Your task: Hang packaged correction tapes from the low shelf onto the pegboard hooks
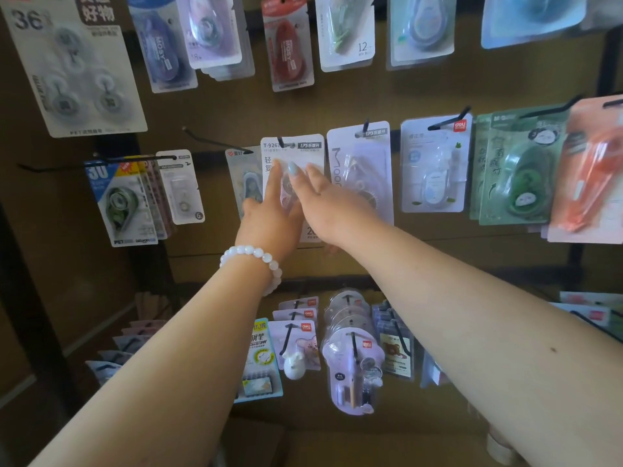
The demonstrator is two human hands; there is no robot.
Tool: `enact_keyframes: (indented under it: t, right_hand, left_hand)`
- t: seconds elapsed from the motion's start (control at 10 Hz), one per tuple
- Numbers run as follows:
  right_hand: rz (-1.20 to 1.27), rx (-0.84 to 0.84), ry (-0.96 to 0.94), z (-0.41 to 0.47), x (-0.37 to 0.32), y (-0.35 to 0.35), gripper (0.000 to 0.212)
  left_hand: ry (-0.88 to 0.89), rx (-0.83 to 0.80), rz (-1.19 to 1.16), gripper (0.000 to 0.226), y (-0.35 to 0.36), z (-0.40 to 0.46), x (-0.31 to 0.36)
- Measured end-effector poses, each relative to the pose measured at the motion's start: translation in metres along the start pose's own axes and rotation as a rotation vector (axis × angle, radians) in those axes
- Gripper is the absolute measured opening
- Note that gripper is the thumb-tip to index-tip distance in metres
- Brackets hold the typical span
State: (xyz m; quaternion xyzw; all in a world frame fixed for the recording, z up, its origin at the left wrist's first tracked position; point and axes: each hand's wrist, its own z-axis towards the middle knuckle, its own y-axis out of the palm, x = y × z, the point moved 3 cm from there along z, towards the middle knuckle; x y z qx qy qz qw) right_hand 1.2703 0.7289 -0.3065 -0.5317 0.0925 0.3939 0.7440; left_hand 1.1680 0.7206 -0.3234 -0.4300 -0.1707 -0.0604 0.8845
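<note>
Stationery shop, pegboard wall [236, 109], rows of hooks [199, 138], hanging packaged correction tapes [435, 170]

Both hands cover most of the white T-9267 pack [292, 153], so the tape inside it and the lower print are hidden apart from a "20" at the bottom. The left hand [269, 210] also blocks the lower half of the pale pack [243, 170] next door, and the right hand [323, 200] overlaps the left edge of the Moon pack [362, 170]. Can't tell whether either grip is actually pinching the card or just lying flat on it. The top-row packs [286, 42] are cut off by the upper edge, the orange pack [588, 170] by the right edge. Small print on most cards is too blurry to read.
</note>
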Motion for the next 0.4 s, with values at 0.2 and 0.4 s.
enact_keyframes:
  t: [0.2,0.4]
  right_hand:
    - [0.064,0.019,-0.058,-0.031,0.008,-0.009,0.065]
    - [0.339,0.374,-0.121,-0.097,0.037,-0.053,0.039]
  left_hand:
    - [-0.006,-0.019,-0.051,0.078,0.004,-0.003,-0.003]
    - [-0.075,0.008,-0.298,0.084,-0.002,-0.015,0.001]
